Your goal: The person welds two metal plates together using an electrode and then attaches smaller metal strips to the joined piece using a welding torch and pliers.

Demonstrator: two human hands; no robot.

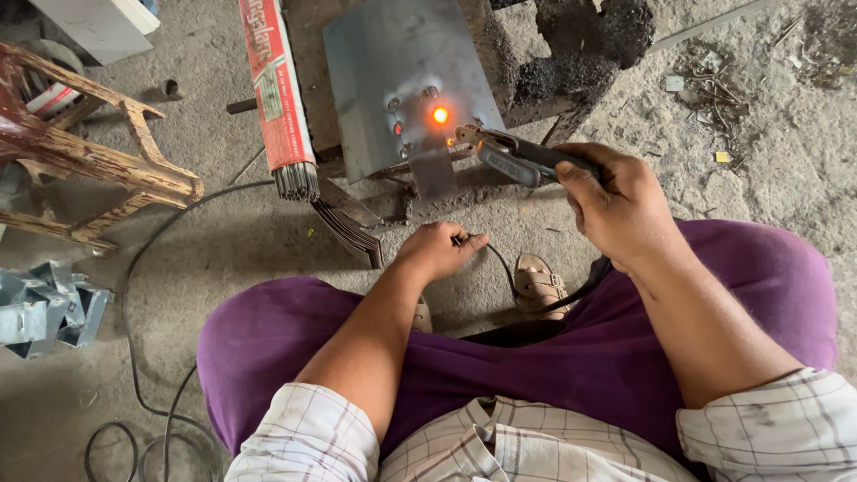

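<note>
Both hands closed: right [620,210] grips electrode holder [513,159], left [437,250] pinches cable [500,263].

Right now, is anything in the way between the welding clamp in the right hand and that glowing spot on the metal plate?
Nothing visible. The right hand holds the clamp, whose tip sits just beside the glowing spot on the metal plate. The left hand is lower, near the cable.
</note>
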